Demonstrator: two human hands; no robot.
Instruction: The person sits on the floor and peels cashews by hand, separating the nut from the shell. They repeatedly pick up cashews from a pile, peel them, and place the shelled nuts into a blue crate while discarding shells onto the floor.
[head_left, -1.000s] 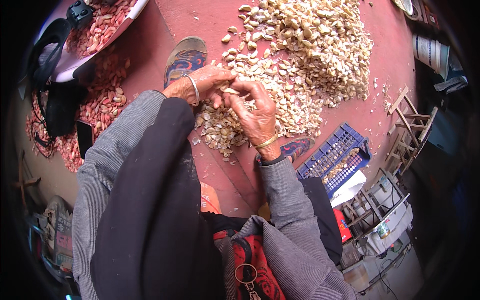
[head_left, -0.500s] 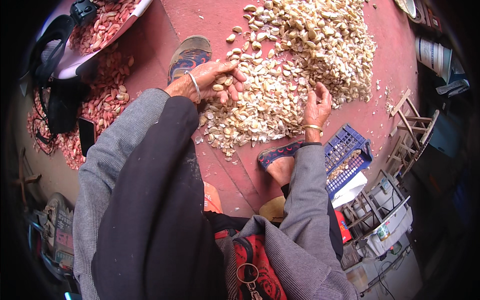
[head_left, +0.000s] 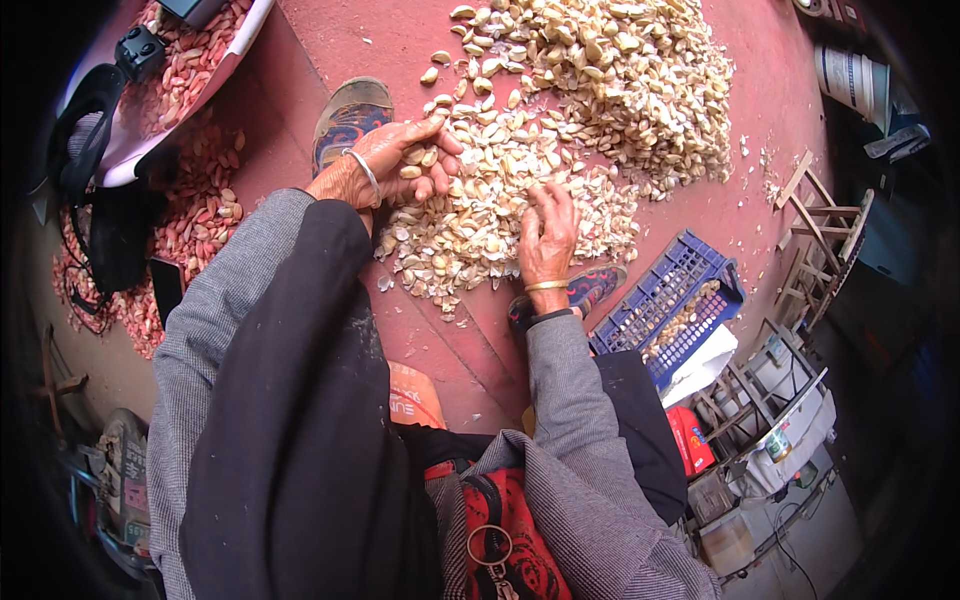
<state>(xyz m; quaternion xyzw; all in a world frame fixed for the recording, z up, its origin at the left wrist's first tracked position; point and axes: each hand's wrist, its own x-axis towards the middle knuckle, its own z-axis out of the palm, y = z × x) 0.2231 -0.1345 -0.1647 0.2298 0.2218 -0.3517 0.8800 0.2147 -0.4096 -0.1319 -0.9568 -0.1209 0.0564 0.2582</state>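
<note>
My left hand [head_left: 405, 160], with a silver bangle at its wrist, is half curled, palm turned up. Several pale cloves [head_left: 420, 160], which look like garlic, rest between its fingers and palm. Below and to the right of it a low spread of cloves and flaky skins [head_left: 470, 230] covers the floor. Over the right part of that spread reaches my right hand [head_left: 548, 238], a gold-coloured bangle at its wrist. Its fingers point away from me, slightly apart and bent down onto the cloves; nothing shows in them.
A taller heap of pale cloves [head_left: 630, 90] lies beyond my hands. At the left, reddish cloves [head_left: 200, 200] surround a pale basin [head_left: 245, 40]. My right shoe [head_left: 595, 287] stands by a blue plastic basket [head_left: 650, 300]. A wooden stool [head_left: 825, 230] is at the right.
My right hand has swung left and inward from the right edge of the spread to over its cloves. My left hand keeps its cloves. The whole view has shifted slightly.
</note>
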